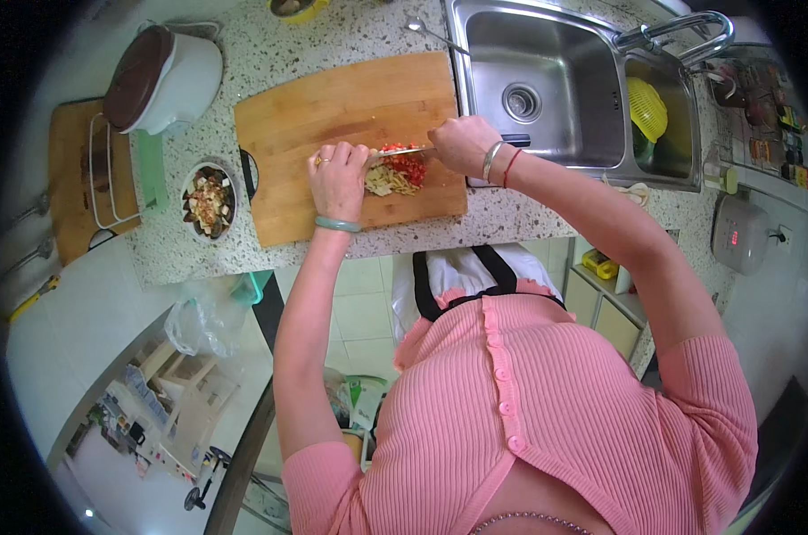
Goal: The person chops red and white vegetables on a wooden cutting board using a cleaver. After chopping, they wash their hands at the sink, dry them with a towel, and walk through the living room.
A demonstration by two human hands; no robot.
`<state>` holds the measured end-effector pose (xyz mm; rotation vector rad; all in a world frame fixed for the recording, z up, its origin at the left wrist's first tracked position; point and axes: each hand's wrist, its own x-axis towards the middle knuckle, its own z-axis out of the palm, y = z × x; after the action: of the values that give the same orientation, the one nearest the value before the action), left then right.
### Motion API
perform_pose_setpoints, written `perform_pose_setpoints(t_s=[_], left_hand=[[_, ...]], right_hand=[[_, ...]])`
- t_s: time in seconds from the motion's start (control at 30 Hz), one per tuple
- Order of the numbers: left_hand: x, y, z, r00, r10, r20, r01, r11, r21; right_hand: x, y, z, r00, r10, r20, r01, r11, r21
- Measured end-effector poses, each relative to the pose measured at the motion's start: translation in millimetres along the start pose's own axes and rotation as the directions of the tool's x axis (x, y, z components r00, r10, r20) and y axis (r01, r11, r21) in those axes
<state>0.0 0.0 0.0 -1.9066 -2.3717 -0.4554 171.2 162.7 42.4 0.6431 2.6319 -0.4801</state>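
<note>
My right hand [465, 145] is closed around a kitchen knife [406, 152], its black handle end sticking out past the wrist over the sink's edge. The blade points left across the cutting board, above a small heap of chopped red pepper [410, 168]. My left hand [337, 176] has its fingers closed at the blade's tip end; exactly how they touch it is partly hidden. Just below the blade lie pale yellowish chopped pieces [388, 181], perhaps garlic or ginger, touching the red bits. All this rests on a wooden cutting board [315, 107].
Right of the board is a steel double sink [564, 89] with a tap [676, 40] and a yellow strainer basket [647, 109]. A spoon [435, 36] lies by its rim. Left stand a bowl of chopped food [210, 201] and a white container with a brown lid [168, 80].
</note>
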Motion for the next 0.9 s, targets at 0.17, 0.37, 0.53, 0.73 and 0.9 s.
perform_pose_setpoints(t_s=[0.17,0.37,0.53,0.73,0.9], left_hand=[[-7.4,15.1,-5.5,1.0,0.001,0.016,0.002,0.988,-0.152],[-11.3,15.3,2.2,1.0,0.008,-0.006,-0.008,0.996,-0.087],[-8.6,4.9,-9.0,0.999,0.031,-0.029,-0.032,0.997,-0.067],[-16.9,2.5,-13.1,1.0,0.014,-0.024,-0.016,0.997,-0.069],[-27.3,12.1,1.5,0.999,0.031,-0.025,-0.032,0.999,-0.035]], right_hand=[[-27.0,-7.1,-21.8,0.995,-0.016,0.1,0.019,0.999,-0.031],[-19.2,-1.6,19.3,0.999,0.042,-0.011,-0.042,0.997,0.061],[-16.4,-11.6,-4.7,1.0,-0.012,-0.005,0.012,1.0,0.017],[-13.3,-18.2,-9.4,0.999,-0.017,0.033,0.016,1.0,0.021],[-24.5,-10.3,26.9,0.997,0.002,-0.071,-0.002,1.0,-0.003]])
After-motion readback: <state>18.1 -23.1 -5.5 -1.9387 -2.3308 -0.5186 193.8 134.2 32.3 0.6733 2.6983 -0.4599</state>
